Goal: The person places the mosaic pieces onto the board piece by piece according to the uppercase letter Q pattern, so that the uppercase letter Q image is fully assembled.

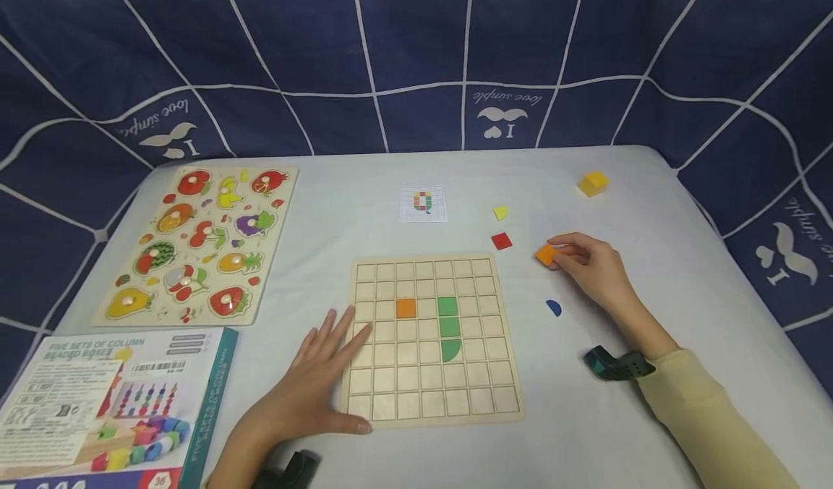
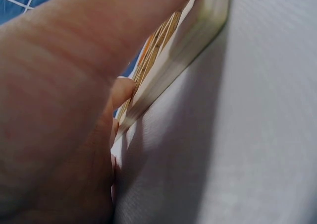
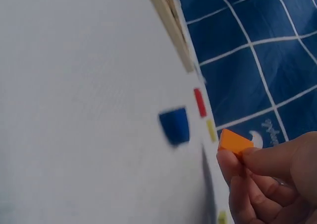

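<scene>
A wooden grid board (image 1: 419,402) lies mid-table, bearing an orange square tile (image 1: 406,308) and a column of green pieces (image 1: 449,326), the lowest one rounded at a corner. My left hand (image 1: 309,391) lies with spread fingers at the board's left edge, its thumb by the near corner. In the left wrist view, the fingers touch the board's side (image 2: 173,65). Right of the board, my right hand (image 1: 595,268) pinches an orange square block (image 3: 235,140) between thumb and fingertips. A blue half-round piece (image 1: 554,307) lies just nearer than that hand.
Beyond the board lies a small pattern card (image 1: 423,214). A red square (image 1: 501,241) and a yellow piece (image 1: 500,213) are right of it, with yellow blocks (image 1: 593,183) farther back. A fruit puzzle board (image 1: 165,308) and a printed box (image 1: 117,409) occupy the left side.
</scene>
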`<state>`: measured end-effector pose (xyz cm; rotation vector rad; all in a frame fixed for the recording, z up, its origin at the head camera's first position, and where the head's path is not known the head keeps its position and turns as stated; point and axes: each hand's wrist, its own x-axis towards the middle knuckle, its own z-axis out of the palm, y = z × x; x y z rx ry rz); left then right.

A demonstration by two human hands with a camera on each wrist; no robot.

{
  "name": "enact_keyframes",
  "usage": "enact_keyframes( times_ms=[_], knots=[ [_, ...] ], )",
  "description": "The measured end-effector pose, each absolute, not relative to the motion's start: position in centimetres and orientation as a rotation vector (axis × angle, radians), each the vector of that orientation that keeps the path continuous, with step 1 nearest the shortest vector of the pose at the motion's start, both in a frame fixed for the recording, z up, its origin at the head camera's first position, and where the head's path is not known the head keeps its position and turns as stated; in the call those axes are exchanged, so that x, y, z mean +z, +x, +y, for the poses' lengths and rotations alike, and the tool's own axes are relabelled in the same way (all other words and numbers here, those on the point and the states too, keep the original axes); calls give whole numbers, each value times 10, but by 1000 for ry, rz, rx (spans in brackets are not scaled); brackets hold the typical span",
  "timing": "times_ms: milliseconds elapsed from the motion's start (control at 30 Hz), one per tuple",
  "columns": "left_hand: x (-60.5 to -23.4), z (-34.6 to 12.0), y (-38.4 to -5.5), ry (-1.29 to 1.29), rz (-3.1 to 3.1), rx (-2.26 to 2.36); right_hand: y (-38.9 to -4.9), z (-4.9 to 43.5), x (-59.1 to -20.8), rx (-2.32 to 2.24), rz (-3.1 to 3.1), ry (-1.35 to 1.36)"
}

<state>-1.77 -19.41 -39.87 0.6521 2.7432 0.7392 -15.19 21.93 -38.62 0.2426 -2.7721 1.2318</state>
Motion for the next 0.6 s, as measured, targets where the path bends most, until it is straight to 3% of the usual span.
enact_keyframes(
  times_ms=[267, 600],
  knots=[
    [-396, -193, -18, 648, 2740, 735, -149, 180, -363, 1765, -2679, 305],
    [-396, -193, -17, 644, 2739, 728, -123, 89, -364, 2143, -2659, 703]
  ],
)
